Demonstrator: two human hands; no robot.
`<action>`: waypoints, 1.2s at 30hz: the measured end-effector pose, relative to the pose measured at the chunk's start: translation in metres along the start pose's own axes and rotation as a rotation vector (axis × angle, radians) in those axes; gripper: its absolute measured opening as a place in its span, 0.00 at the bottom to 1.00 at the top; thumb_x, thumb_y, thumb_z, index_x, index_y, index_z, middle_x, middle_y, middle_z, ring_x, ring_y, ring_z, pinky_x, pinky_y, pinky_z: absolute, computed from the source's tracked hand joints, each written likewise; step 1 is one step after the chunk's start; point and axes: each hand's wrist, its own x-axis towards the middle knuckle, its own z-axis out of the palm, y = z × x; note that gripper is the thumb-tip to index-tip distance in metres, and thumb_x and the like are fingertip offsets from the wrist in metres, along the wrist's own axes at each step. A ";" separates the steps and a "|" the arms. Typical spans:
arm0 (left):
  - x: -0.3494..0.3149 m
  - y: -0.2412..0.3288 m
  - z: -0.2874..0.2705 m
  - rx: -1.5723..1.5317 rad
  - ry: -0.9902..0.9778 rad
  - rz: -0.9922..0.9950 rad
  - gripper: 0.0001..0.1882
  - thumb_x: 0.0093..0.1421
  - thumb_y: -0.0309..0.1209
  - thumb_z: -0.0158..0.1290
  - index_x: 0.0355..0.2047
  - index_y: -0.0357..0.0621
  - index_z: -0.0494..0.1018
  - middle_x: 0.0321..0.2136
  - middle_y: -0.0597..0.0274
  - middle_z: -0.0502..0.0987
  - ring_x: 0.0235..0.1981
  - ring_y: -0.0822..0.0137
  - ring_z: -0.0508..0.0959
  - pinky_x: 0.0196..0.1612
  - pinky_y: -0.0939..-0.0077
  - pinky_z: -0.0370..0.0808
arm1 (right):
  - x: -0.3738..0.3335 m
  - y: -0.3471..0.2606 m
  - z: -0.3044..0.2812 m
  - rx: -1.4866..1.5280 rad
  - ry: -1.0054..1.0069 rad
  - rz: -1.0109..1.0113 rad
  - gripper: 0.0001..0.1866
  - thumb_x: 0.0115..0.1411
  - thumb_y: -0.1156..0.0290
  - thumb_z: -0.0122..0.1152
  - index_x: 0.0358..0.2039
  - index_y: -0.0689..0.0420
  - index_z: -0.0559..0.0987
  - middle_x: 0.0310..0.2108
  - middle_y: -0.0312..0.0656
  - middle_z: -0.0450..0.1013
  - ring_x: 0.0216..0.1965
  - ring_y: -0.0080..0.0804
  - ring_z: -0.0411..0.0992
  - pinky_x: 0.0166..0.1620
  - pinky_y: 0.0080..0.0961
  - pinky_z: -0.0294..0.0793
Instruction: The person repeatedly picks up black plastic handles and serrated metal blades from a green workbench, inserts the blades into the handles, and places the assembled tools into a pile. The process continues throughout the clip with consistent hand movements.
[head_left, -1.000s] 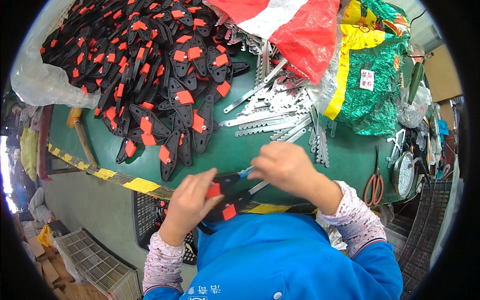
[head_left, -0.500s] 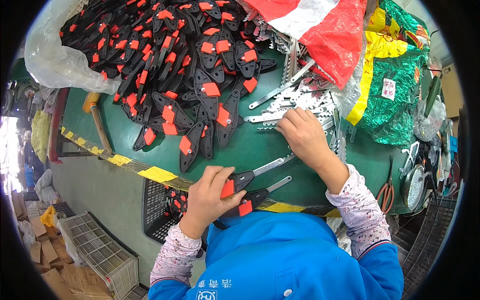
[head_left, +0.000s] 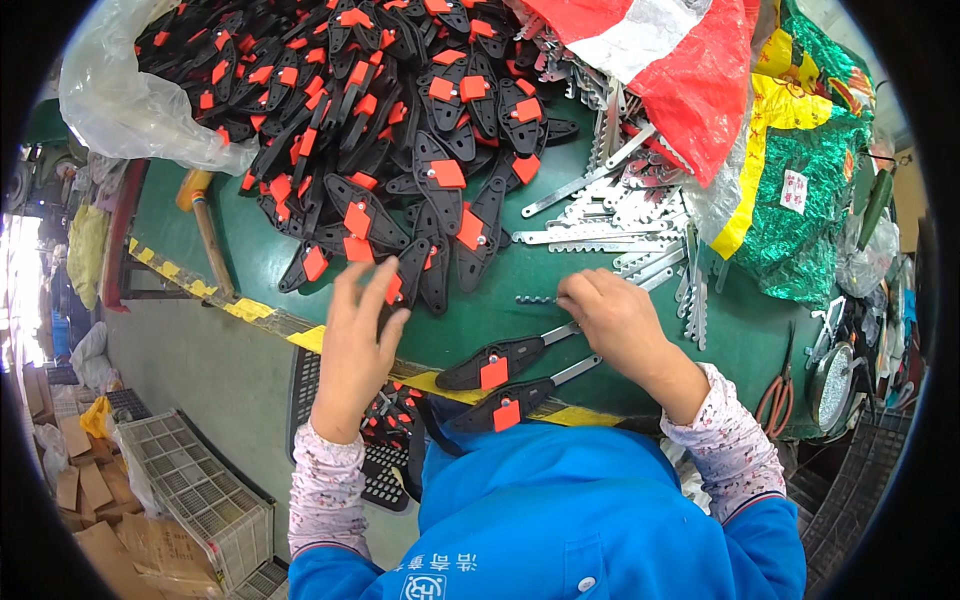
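Note:
My left hand point(head_left: 360, 335) is stretched forward with fingers apart, its fingertips on a black handle with an orange tag point(head_left: 408, 282) at the near edge of the big handle pile point(head_left: 400, 110). My right hand point(head_left: 618, 322) pinches a short toothed metal blade point(head_left: 535, 299) just above the green table point(head_left: 250, 260). Two black handles with blades fitted lie side by side at the table's front edge, one point(head_left: 495, 365) in front of the other point(head_left: 505, 408), between my hands.
Loose metal blades point(head_left: 610, 205) lie heaped at the right under a red and white bag point(head_left: 680, 70) and a green and yellow bag point(head_left: 800, 160). A wooden-handled hammer point(head_left: 205, 225) lies left. Red-handled pliers point(head_left: 775, 395) are far right. Crates point(head_left: 190, 490) stand below.
My left hand let go of the two assembled handles, which now lie on the table edge, and reached forward to the pile. My right hand drew back from the blade heap with a blade.

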 end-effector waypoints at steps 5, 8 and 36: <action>-0.005 0.005 0.012 -0.522 -0.222 -0.537 0.22 0.66 0.21 0.59 0.60 0.40 0.76 0.47 0.55 0.73 0.32 0.69 0.82 0.34 0.78 0.80 | -0.001 -0.003 0.011 0.123 0.021 -0.015 0.12 0.60 0.72 0.70 0.42 0.55 0.77 0.32 0.41 0.73 0.36 0.44 0.76 0.37 0.41 0.78; 0.007 0.004 0.004 -0.178 -0.185 0.083 0.27 0.58 0.18 0.61 0.59 0.45 0.77 0.52 0.58 0.75 0.50 0.56 0.79 0.54 0.59 0.79 | -0.003 -0.006 0.008 0.148 0.012 -0.025 0.13 0.60 0.74 0.71 0.44 0.56 0.80 0.31 0.42 0.73 0.33 0.44 0.75 0.35 0.40 0.76; -0.003 0.007 -0.002 -0.070 -0.271 0.293 0.38 0.44 0.26 0.75 0.58 0.40 0.76 0.49 0.51 0.75 0.47 0.48 0.79 0.49 0.58 0.78 | 0.003 -0.019 0.008 0.083 0.073 -0.128 0.11 0.56 0.70 0.73 0.39 0.54 0.83 0.30 0.38 0.72 0.33 0.38 0.75 0.35 0.37 0.77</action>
